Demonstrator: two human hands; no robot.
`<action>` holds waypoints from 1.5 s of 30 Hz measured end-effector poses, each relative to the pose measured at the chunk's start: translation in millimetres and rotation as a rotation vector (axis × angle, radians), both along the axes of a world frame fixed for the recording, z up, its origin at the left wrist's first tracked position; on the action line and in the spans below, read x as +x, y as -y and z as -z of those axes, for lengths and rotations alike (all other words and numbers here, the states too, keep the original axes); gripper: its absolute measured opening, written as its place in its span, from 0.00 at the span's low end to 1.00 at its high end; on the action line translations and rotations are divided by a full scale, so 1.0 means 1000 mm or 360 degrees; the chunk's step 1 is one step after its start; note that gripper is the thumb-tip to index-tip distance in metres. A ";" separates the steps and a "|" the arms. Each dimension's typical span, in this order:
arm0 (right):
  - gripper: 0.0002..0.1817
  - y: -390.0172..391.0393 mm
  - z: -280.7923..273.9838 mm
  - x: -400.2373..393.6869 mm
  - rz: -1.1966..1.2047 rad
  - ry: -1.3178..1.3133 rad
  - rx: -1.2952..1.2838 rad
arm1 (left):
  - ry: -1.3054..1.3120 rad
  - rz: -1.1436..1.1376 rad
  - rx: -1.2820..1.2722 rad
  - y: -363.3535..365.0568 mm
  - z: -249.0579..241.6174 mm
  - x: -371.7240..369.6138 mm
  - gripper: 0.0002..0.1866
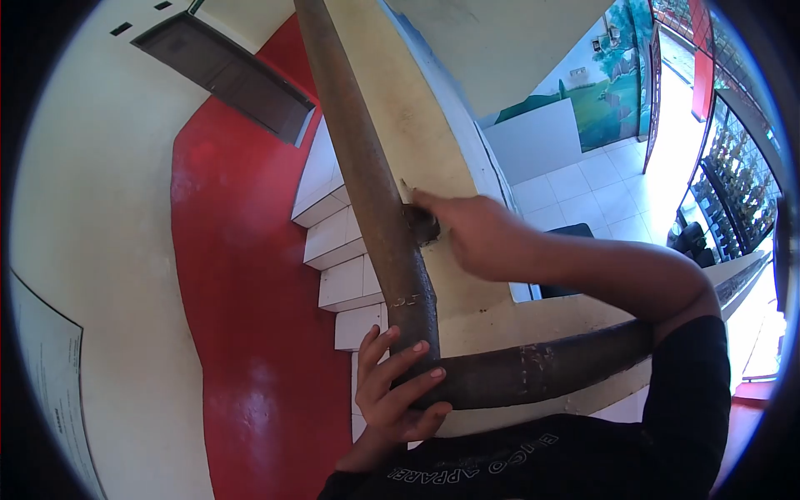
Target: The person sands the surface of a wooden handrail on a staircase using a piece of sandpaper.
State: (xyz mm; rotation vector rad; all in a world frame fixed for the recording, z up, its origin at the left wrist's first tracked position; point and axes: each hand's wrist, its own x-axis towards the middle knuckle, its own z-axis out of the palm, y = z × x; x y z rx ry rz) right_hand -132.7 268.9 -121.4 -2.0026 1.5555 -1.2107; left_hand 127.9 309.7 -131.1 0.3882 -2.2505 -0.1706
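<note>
My left hand (402, 385) rests on the corner of a brown handrail (367, 158), its fingers spread over the pipe and the thumb low on the near side. Higher up, my right hand (479, 233) is smeared by motion beside the rail's dark wall bracket (422, 225). Its forefinger side points at the rail, with the other fingers curled in. A thin dark sliver (405, 184) shows just past the fingertip; whether the hand holds it I cannot tell. From the corner, a second length of handrail (575, 367) runs right, under my right elbow.
A yellowish half wall (417, 108) stands behind the rail. White tiled steps (350, 279) climb on its left, beside a red and cream wall (242, 275) with a dark door (225, 79). Beyond the half wall lie a tiled floor (583, 187) and a painted mural (612, 108).
</note>
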 end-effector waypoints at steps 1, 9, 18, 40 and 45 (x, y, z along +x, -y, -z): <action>0.36 0.004 0.011 0.013 -0.0016 0.0070 0.0023 | -0.0006 -0.0007 0.0005 0.000 0.001 0.000 0.21; 0.42 0.013 0.033 0.037 0.0021 0.0128 -0.0310 | -0.0011 -0.0012 0.0023 -0.001 0.000 0.002 0.19; 0.39 0.012 0.019 0.030 -0.0035 0.0135 -0.0094 | -0.0031 -0.0021 0.0004 0.001 0.000 0.000 0.18; 0.15 0.016 -0.020 -0.098 0.0728 0.0114 -0.0754 | 0.0116 0.0018 0.0003 -0.002 -0.004 0.007 0.19; 0.17 0.012 -0.025 -0.095 0.0679 0.0391 -0.0778 | 0.0237 0.0026 0.0013 -0.002 -0.006 0.012 0.20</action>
